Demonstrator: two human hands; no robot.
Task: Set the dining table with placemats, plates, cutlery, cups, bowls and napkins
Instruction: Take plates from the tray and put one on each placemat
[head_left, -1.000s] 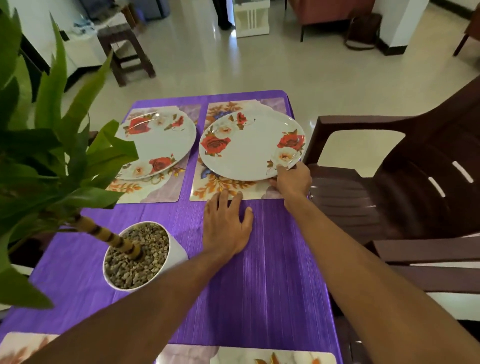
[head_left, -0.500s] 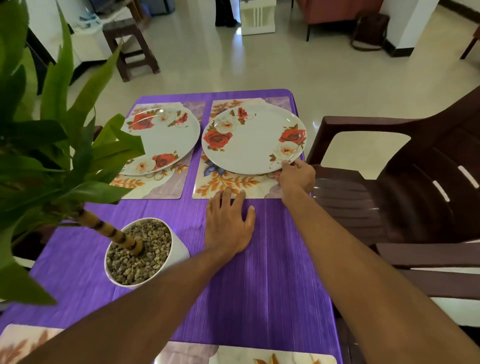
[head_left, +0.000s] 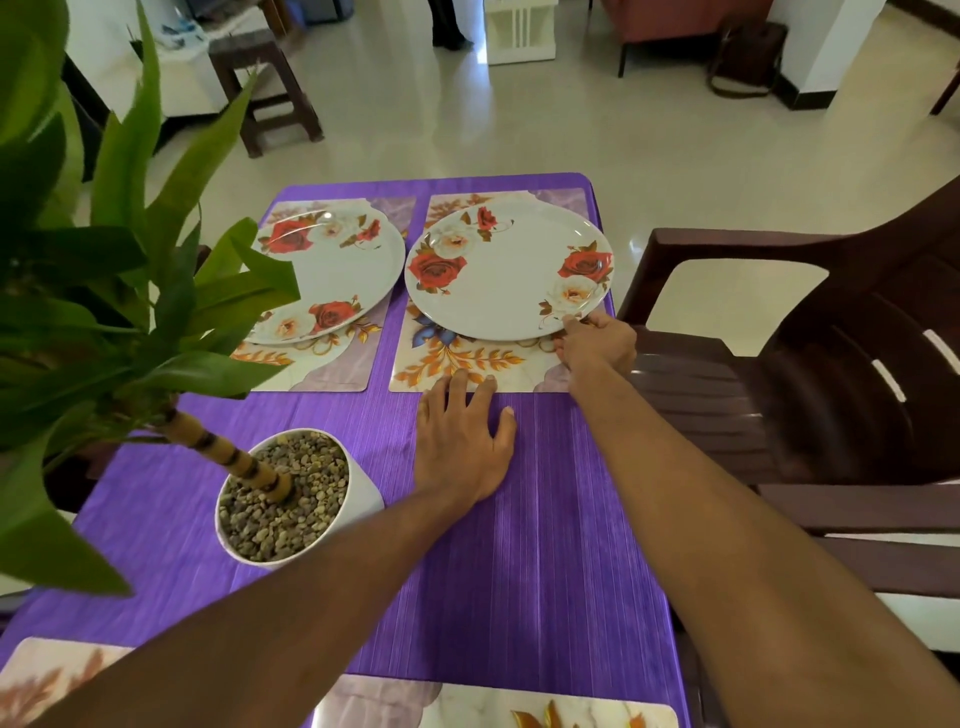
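Observation:
Two white plates with red roses lie on floral placemats at the far end of the purple table. The right plate (head_left: 506, 273) rests on the right placemat (head_left: 467, 364). My right hand (head_left: 597, 345) pinches this plate's near right rim. My left hand (head_left: 462, 441) lies flat, fingers spread, on the tablecloth, its fingertips touching the right placemat's near edge. The left plate (head_left: 332, 275) sits on the left placemat (head_left: 332, 371), partly hidden by leaves.
A potted plant (head_left: 291, 499) in a white pot of pebbles stands left of my left hand, its leaves covering the left side. A dark brown chair (head_left: 805, 374) stands at the table's right edge. Two more placemats (head_left: 498, 706) lie at the near edge.
My right hand has pushed the right plate slightly farther away on its placemat. My left hand stays flat in place.

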